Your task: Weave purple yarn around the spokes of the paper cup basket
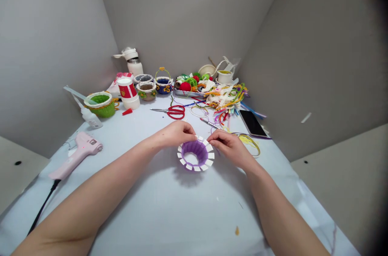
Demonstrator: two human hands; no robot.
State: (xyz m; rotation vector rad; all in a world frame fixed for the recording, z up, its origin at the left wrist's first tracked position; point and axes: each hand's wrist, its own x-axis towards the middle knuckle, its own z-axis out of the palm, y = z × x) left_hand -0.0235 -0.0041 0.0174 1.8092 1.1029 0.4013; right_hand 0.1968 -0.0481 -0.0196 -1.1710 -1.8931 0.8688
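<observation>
A small flared cup with a purple lined wall and a rim of square white tabs (195, 149) sits near the middle of the frame, its mouth tipped toward the camera and its round white bottom showing inside. The bare left hand (178, 134) grips the far left part of its rim, fingers bent and closed on the white tabs. The bare right hand (228, 145) is at the upper right of the rim, thumb and fingers curled in close; I cannot tell whether they are shut on a tab, on a thin strand or on nothing.

Just above the hands, in the centre of the frame, lie a pair of steel scissors with red handles (176, 112) and a slim silver pen-like tool with a reddish end (210, 123). Right of centre, a loop of yellow cord (257, 149) lies near the right hand, with a black-screened phone (252, 123) above it. A heap of multicoloured cords and white lace (226, 98) fills the upper right of the tabletop, beside a shallow tray of pompoms and yarn balls (189, 93). At the left, a pale pink glue gun (79, 156) rests on the pale blue tabletop (163, 211), below a green woven basket with a white rim (104, 110)
</observation>
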